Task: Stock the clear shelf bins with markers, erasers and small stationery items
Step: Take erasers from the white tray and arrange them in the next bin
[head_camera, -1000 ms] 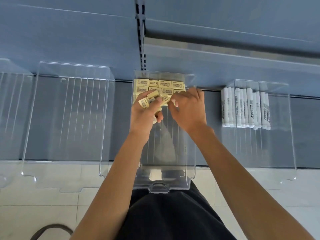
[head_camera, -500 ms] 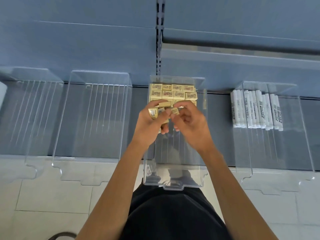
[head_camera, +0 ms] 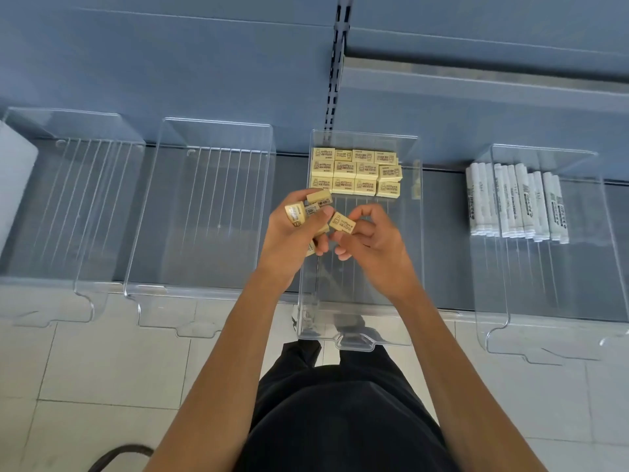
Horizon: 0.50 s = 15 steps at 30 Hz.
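Middle bin (head_camera: 355,344) holds erasers (head_camera: 354,172); left grip (head_camera: 292,240) clutches several, right grip (head_camera: 371,243) pinches one (markers (head_camera: 514,202) rightward).

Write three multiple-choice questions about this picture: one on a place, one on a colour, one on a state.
1. Where are the markers?
A) in a drawer
B) in a cardboard box
C) in the rightmost bin

2. What colour are the stacked erasers?
A) pale yellow
B) red
C) green

3. What does the right hand do?
A) lies flat and empty
B) pinches one eraser
C) grips scissors

Answers:
1 C: the white markers lie in a row at the back of that bin.
2 A: every wrapper is pale yellow.
3 B: its fingertips close on a single eraser.
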Motion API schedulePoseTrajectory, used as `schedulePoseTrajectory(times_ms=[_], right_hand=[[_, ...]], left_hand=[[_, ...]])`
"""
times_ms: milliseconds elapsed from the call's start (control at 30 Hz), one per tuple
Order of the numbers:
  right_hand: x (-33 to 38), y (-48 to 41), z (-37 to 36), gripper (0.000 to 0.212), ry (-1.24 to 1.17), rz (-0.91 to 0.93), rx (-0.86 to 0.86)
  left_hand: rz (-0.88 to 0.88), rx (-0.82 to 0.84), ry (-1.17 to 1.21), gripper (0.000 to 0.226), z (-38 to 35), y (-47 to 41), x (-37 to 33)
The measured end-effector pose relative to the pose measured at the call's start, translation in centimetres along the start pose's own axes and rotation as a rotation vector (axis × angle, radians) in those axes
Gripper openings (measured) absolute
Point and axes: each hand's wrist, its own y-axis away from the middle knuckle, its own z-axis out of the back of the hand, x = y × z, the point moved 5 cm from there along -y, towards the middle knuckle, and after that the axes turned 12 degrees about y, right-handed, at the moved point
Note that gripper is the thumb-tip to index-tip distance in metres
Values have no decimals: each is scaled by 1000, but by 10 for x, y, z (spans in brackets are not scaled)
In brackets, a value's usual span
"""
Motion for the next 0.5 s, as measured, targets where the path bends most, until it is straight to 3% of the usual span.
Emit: schedulePoseTrajectory(times_ms=[167, 500], right_hand=[[-1, 3, 4, 17, 345, 75, -121], [-6, -16, 23, 14, 297, 52, -140]], left_hand=[[-5, -20, 34, 25, 4, 6, 4], [6, -140, 11, 24, -2, 3, 7]])
